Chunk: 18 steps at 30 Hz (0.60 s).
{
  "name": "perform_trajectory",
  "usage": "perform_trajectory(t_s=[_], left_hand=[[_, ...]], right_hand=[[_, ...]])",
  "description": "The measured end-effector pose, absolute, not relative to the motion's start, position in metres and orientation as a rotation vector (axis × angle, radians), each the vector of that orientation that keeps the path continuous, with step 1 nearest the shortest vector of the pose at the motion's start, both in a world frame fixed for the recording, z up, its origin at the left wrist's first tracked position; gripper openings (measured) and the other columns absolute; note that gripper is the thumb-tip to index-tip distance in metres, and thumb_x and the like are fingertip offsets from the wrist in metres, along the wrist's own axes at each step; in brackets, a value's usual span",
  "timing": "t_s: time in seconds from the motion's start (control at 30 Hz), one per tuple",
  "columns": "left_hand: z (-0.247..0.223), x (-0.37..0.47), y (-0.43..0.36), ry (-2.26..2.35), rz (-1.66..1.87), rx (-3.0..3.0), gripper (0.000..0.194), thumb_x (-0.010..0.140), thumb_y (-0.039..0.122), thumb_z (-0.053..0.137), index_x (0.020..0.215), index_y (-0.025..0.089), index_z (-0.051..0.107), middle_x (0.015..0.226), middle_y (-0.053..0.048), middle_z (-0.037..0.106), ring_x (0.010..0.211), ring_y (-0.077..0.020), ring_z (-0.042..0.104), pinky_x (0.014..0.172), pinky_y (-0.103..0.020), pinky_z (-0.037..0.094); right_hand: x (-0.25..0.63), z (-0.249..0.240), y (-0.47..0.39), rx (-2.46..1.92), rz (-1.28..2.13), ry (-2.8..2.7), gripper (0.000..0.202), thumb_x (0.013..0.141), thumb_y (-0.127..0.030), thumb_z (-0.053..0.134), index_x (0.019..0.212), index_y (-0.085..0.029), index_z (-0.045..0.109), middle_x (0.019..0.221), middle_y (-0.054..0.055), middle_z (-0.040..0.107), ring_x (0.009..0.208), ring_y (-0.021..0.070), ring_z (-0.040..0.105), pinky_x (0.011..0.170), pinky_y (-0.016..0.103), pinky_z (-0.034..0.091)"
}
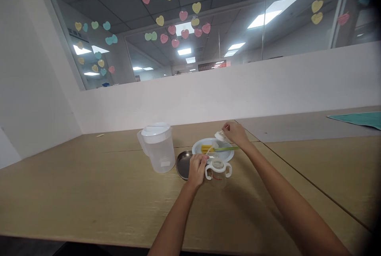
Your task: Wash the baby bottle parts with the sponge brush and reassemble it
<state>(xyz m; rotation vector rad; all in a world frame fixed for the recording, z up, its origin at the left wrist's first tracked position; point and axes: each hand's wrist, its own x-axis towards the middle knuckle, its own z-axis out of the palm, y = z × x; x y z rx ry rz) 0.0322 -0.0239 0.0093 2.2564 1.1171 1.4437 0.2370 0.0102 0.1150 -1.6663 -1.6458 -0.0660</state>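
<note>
My right hand is raised over the far right of the white plate, pinching a small white bottle lid. My left hand is closed beside the near left of the plate. From its fingertips a thin, whitish straw slants up to the right. Just right of that hand, a clear sippy cup with a white two-handled collar stands upright, its top uncovered. Yellow strips and a green stick-like handle lie on the plate.
A translucent lidded pitcher stands to the left. The round metal dish sits between it and my left hand, partly hidden. A white wall with a window rises behind the table. A green cloth lies far right.
</note>
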Motion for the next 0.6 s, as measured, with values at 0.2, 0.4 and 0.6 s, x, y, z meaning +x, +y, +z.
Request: perform_trajectory(t_s=[0.2,0.4,0.6], left_hand=[[0.009,0.032,-0.025,1.185,1.343,2.369,0.043,0.092,0.042,0.027,0.087,0.02,0.064,0.09,-0.003,0.064,0.092,-0.017,0.053,0.089,-0.034,0.038],[0.011,0.034,-0.026,1.186,1.309,2.396,0.047,0.094,0.041,0.021,0.096,0.02,0.064,0.097,-0.003,0.065,0.096,-0.0174,0.053,0.091,-0.036,0.036],[0.009,0.035,-0.026,1.192,1.276,2.385,0.051,0.094,0.043,0.019,0.1,0.02,0.064,0.102,-0.004,0.066,0.099,-0.0188,0.052,0.095,-0.039,0.035]], right_hand=[[0.257,0.12,0.008,-1.67,0.003,-1.574,0.021,0.075,-0.025,0.048,0.076,-0.017,0.067,0.074,0.005,0.069,0.062,0.0138,0.062,0.057,0.022,0.039],[0.249,0.122,0.005,-1.637,0.03,-1.627,0.021,0.076,-0.025,0.048,0.076,-0.015,0.067,0.077,0.005,0.069,0.055,0.0113,0.06,0.056,0.022,0.039],[0.25,0.121,0.006,-1.617,0.035,-1.641,0.022,0.076,-0.027,0.049,0.078,-0.016,0.067,0.078,0.005,0.069,0.057,0.0116,0.061,0.056,0.022,0.039]])
